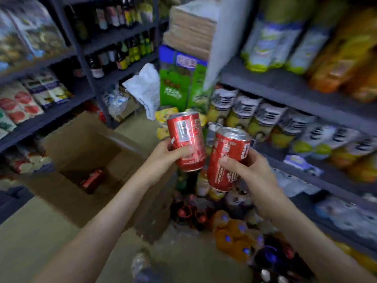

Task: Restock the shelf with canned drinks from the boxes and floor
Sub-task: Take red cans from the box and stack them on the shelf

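Left hand [163, 155] and right hand [247, 170] each wrap fingers round a red can [186, 144] / second can [228, 158], lifted right of the open box [85, 144], likely headed for the right-hand shelf [285, 88].

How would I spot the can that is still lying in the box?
Find the big open cardboard box on the floor, left of the two hands. Look down at its bottom: one red can lies there on its side, alone, unlike the two upright ones being held.
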Motion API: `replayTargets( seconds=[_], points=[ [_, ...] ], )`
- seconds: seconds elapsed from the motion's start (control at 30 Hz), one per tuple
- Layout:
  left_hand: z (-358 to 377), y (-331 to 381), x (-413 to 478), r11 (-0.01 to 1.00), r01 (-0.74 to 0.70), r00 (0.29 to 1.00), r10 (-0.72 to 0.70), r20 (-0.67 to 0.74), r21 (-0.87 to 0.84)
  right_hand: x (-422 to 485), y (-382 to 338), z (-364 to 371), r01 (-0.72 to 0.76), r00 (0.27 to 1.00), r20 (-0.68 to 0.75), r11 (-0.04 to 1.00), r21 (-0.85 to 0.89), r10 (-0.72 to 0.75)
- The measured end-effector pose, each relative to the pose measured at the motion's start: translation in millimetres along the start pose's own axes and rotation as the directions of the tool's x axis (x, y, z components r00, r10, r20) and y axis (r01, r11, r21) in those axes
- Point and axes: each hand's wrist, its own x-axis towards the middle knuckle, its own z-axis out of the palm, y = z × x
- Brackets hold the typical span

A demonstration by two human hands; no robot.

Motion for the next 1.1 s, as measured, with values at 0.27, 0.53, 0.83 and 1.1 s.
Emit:
replayTargets(
  seconds=[0.27,0.53,0.83,1.1],
  points=[
    [228,93,15,0.984,-0.152,0.940,0.116,0.321,0.089,-88,-79,-208,0.225,0.924,-0.318,0.974,-0.001,-0.213],
    [339,188,43,0.914,-0.402,0.835,0.346,0.428,0.046,-113,-161,-325,0.486,0.722,-0.505,0.866,-0.115,-0.472],
    [390,263,106,0.778,-0.626,0.724,0.558,0.405,0.049,-53,-250,-412,0.588,0.594,-0.547,0.782,-0.206,-0.591],
    [411,292,141,0.754,-0.657,0.701,0.601,0.383,0.019,40,-291,-471,0.462,0.699,-0.536,0.871,-0.167,-0.473]
  ],
)
